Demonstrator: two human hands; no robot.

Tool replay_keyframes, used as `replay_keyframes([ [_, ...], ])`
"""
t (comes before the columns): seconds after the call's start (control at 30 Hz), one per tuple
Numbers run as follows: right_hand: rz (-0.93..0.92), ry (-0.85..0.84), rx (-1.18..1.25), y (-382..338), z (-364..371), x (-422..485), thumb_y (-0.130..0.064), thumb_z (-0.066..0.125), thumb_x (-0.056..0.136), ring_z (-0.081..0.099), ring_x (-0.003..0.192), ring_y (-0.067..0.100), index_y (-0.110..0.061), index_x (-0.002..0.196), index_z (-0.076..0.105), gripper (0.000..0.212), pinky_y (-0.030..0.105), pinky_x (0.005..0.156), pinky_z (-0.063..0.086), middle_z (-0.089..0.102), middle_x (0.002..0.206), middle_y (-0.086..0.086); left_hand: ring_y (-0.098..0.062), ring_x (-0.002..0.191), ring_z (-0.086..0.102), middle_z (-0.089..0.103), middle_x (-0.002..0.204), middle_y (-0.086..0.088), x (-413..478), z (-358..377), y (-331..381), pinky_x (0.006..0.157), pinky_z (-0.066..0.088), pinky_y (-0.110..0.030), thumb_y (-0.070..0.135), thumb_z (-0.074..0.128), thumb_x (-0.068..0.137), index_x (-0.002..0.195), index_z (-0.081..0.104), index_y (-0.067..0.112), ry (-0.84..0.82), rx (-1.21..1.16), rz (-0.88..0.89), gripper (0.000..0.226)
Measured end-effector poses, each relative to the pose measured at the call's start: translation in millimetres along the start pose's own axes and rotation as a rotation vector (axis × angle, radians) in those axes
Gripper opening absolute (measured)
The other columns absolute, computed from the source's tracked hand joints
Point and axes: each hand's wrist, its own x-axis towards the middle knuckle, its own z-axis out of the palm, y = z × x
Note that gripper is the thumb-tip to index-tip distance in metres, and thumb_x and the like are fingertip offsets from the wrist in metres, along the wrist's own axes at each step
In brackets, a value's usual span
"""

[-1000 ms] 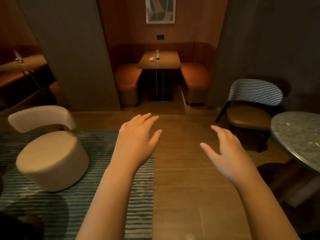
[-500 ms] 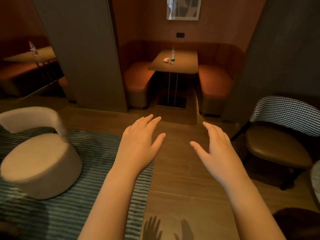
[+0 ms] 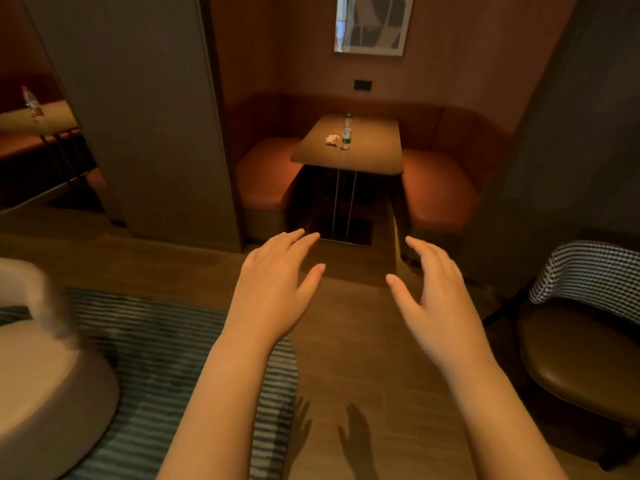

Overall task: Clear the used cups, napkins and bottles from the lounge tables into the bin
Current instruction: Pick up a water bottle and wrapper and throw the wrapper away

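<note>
Ahead in a booth stands a wooden table. On it are a clear plastic bottle with a green cap, upright, and a crumpled white napkin just to its left. My left hand and my right hand are stretched out in front of me above the floor, fingers straight, holding nothing, well short of the table. Another bottle stands on a second table at the far left. No bin is in view.
Orange benches flank the booth table. Grey partition walls stand on either side of the booth's opening. A beige round chair sits on a striped rug at left, a checked-back chair at right.
The view has moved forward and turned left: the booth table is nearer and larger, and the marble table at right has dropped out of view. Both hands stay open and raised.
</note>
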Motion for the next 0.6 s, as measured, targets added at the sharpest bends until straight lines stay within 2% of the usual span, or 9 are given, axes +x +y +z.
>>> replay_keyframes([
  [0.07,-0.027,0.046,0.017,-2.3,11.1,43.7,-0.040,0.052,0.092,0.034,0.131,0.005,-0.032,0.145,0.028,0.059,0.030,0.107,0.038,0.031,0.147,-0.015,-0.005,0.137,0.027,0.034,0.148,0.013,41.2,4.9,-12.6,0.111,0.021,-0.030,0.044,0.042,0.096,0.144,0.033,0.035,0.050,-0.020,0.000,0.049],
  [0.17,-0.032,0.071,0.035,7.9,36.2,92.7,-0.040,0.052,0.092,0.025,0.135,0.001,-0.033,0.145,0.029,0.058,0.023,0.108,0.027,0.033,0.146,-0.016,-0.005,0.136,0.028,0.035,0.148,0.013,95.6,23.4,-27.8,0.110,0.021,-0.027,0.044,0.041,0.096,0.143,0.033,0.034,0.047,-0.001,0.013,0.049],
  [0.33,0.083,0.011,0.039,49.0,72.4,158.0,-0.041,0.053,0.091,0.025,0.136,0.001,-0.033,0.145,0.028,0.060,0.024,0.109,0.028,0.033,0.147,-0.014,-0.005,0.136,0.028,0.034,0.148,0.012,176.7,64.7,-43.9,0.110,0.021,-0.027,0.045,0.040,0.096,0.144,0.033,0.035,-0.023,0.020,0.019,0.048],
  [0.5,0.099,0.017,0.049,96.7,94.8,263.0,-0.041,0.053,0.091,0.026,0.136,0.004,-0.032,0.146,0.027,0.062,0.029,0.110,0.032,0.031,0.148,-0.014,-0.007,0.135,0.030,0.037,0.147,0.011,272.3,113.9,-59.3,0.110,0.023,-0.029,0.044,0.041,0.096,0.143,0.037,0.034,-0.007,0.033,0.029,0.048],
  [0.6,0.138,-0.002,0.080,129.2,112.8,329.6,-0.040,0.054,0.091,0.027,0.136,0.006,-0.032,0.146,0.027,0.062,0.027,0.108,0.028,0.031,0.148,-0.013,-0.007,0.134,0.031,0.038,0.146,0.010,336.7,146.5,-64.1,0.109,0.024,-0.029,0.044,0.042,0.095,0.142,0.037,0.033,-0.036,0.050,0.029,0.048],
])
